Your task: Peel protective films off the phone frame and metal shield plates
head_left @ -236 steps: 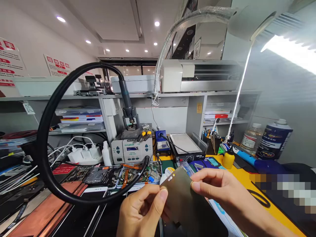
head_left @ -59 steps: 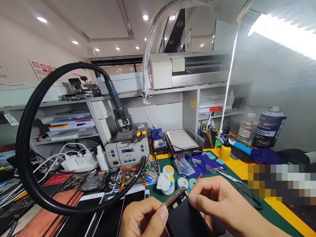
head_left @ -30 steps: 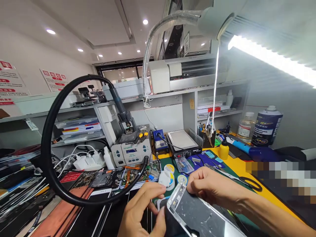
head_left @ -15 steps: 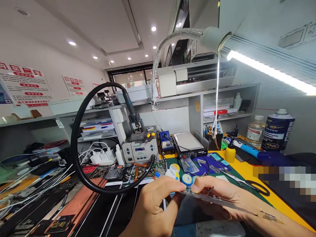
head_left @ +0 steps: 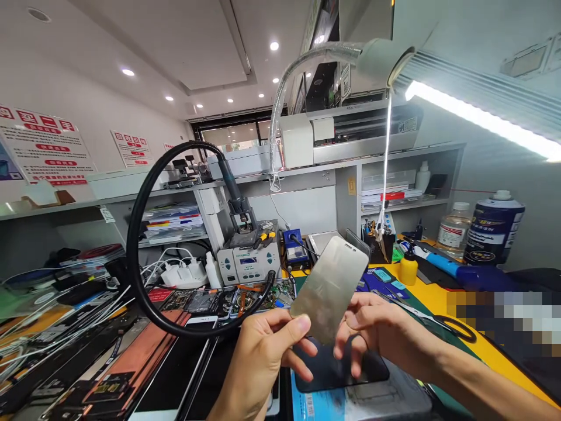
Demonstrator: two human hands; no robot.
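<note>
A thin greyish, phone-shaped panel [head_left: 331, 280] with a small notch slot at its top stands tilted in front of me. My left hand [head_left: 274, 351] pinches its lower left edge between thumb and fingers. Beside its lower right edge is my right hand [head_left: 372, 327], fingers apart and bent; whether a fingertip touches the panel is hard to tell. Beneath both hands a dark phone-shaped piece [head_left: 342, 368] lies on a blue and grey box or pad [head_left: 363, 404].
Phone parts and a copper-coloured plate [head_left: 140, 362] cover the left side. A black hose loops from a grey soldering station [head_left: 249, 266]. Scissors [head_left: 456, 327], a yellow bottle [head_left: 408, 269] and a spray can [head_left: 494, 231] are at the right. A bright lamp [head_left: 477, 117] hangs above.
The panel, seen edge-on before, now shows its broad face and stands upright. My right hand has let its fingers spread. The dark piece below has come into clearer view.
</note>
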